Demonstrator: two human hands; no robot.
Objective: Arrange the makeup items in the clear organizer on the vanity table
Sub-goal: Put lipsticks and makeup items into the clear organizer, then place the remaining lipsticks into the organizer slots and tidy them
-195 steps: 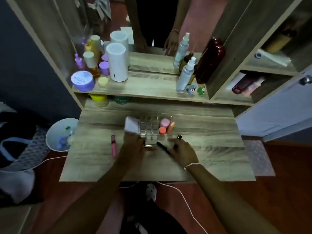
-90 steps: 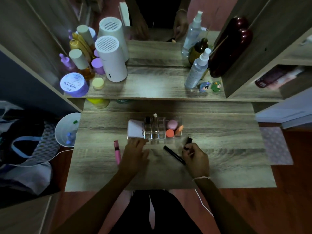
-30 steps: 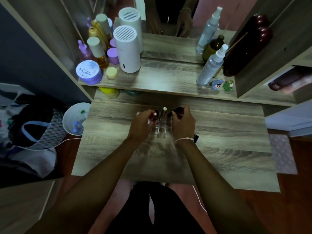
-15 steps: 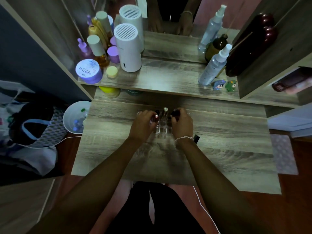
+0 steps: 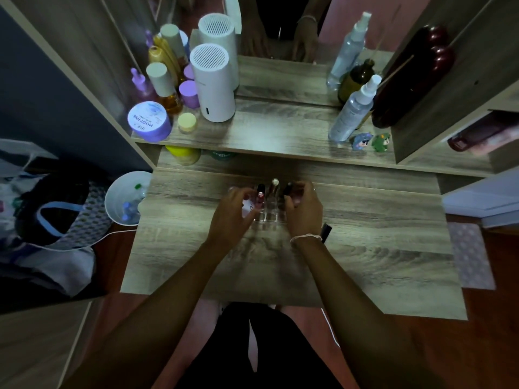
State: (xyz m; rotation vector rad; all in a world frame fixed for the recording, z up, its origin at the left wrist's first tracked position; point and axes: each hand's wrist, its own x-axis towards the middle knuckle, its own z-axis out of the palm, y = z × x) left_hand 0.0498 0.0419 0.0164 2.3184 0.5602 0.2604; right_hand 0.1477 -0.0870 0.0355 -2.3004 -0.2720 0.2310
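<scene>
The clear organizer (image 5: 269,217) stands mid-table on the vanity table (image 5: 379,242), mostly hidden by both hands. My left hand (image 5: 229,217) curls over its left end, fingertips pinching a pink lip gloss (image 5: 261,195) that stands upright in a slot. A white compact (image 5: 247,206) shows under that hand. A gold-capped tube (image 5: 275,183) stands in the middle slots. My right hand (image 5: 304,213) covers the right end, fingers closed on a dark tube (image 5: 288,188) at the top of the organizer. A black pencil (image 5: 325,232) lies on the table beside my right wrist.
The shelf behind holds a white cylinder device (image 5: 214,85), a purple jar (image 5: 148,122), several bottles, a spray bottle (image 5: 352,108) and two small figurines (image 5: 372,141). A white bin (image 5: 123,197) sits left of the table; a mirror rises at the back.
The pink lip gloss has left the table's left side and now stands at the organizer. Both hands moved up onto the organizer; over the last second they barely shifted.
</scene>
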